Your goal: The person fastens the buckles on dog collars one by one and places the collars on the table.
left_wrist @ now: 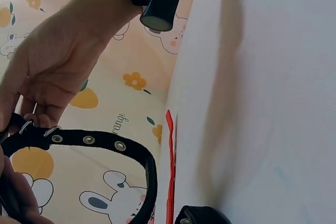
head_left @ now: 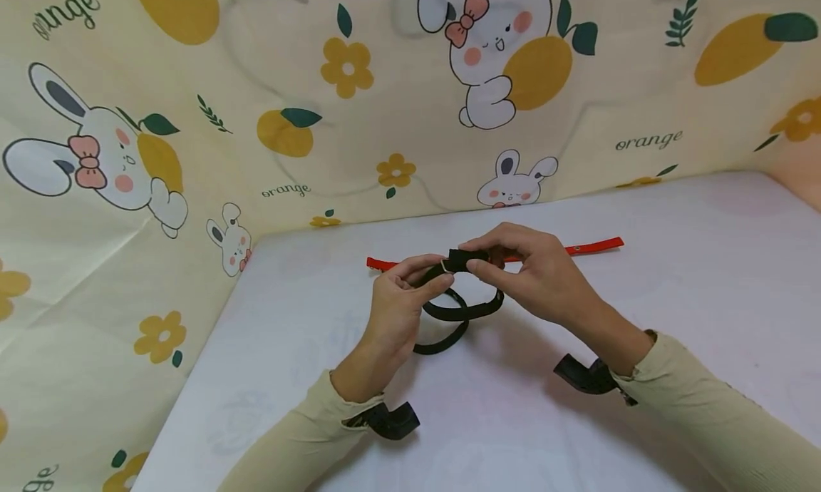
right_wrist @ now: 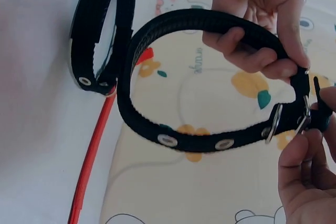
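Counted two hands, left hand [head_left: 399,310] and right hand [head_left: 539,274]; two beige sleeves [head_left: 712,406], left and right; two black wrist mounts [head_left: 585,375], same split; two black collars, one held collar [head_left: 477,311], one other collar [right_wrist: 84,45]; two visible stretches of red strap [head_left: 596,247], left and right, joined or separate unclear behind hands; three eyelets [left_wrist: 88,140] in a row on held collar, left wrist view; two metal rings [right_wrist: 274,121] there, right wrist view; on far and left cloth [head_left: 641,93], head view, four rabbits [head_left: 500,39], two large, two small; four "orange" words [head_left: 648,141], one cut off near left; two leafy sprigs [head_left: 683,20], far left and far right.

Black collar [right_wrist: 197,144] looped, perhaps buckled.
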Available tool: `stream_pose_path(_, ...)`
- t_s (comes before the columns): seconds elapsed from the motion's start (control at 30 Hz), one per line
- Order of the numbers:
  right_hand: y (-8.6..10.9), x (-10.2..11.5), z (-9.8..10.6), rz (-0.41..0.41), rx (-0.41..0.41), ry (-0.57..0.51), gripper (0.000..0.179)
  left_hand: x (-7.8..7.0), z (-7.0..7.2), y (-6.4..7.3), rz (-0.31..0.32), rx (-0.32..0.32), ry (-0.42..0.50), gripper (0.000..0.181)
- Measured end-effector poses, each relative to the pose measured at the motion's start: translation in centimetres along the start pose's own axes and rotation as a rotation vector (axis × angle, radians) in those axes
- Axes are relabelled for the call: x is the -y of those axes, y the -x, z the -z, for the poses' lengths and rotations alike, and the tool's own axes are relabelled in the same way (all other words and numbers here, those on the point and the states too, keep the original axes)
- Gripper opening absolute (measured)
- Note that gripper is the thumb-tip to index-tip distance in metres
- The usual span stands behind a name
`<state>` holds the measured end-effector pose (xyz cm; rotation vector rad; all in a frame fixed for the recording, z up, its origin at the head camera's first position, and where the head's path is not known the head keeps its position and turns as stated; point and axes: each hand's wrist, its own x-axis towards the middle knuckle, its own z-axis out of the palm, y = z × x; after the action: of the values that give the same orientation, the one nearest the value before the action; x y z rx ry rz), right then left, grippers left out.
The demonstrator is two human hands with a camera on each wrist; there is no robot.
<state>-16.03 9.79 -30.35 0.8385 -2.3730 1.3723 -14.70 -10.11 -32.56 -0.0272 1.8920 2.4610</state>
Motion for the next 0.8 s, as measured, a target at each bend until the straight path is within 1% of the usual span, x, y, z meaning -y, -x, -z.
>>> stream_pose_path(0.1, 0.08, -0.16, 0.03, 0.017, 0.008, 0.038, 0.021, 0.05, 0.02, 0.00, -0.006, 0.001, 0.004, 0.024)
stream_pose_path(0.27, 0.09, -0.41, -0.09, 0.062, 0.005, 0.063, 0.022, 0.03, 0.07, -0.05, -0.006, -0.008, -0.002, 0.025)
stream_pose_path(0.4, 0.08, -0.50, -0.18, 0.058, 0.026, 0.085, 0.021, 0.06, 0.15, -0.10, -0.009, -0.012, -0.010, 0.025)
stream_pose_path(0.53, 0.14, -0.41, -0.14, 0.046, 0.048, 0.110, 0.020, 0.20, 0.22, -0.11, -0.032, 0.002, -0.009, 0.026)
stream_pose_path(0.67, 0.12, -0.33, -0.14, 0.055, 0.040, 0.128, 0.019, 0.31, 0.20, -0.12, -0.056, 0.014, 0.002, 0.026)
stream_pose_path(0.8, 0.15, -0.28, -0.25, 0.058, 0.030, 0.141, 0.018, 0.33, 0.20, -0.09, -0.064, 0.019, 0.011, 0.026)
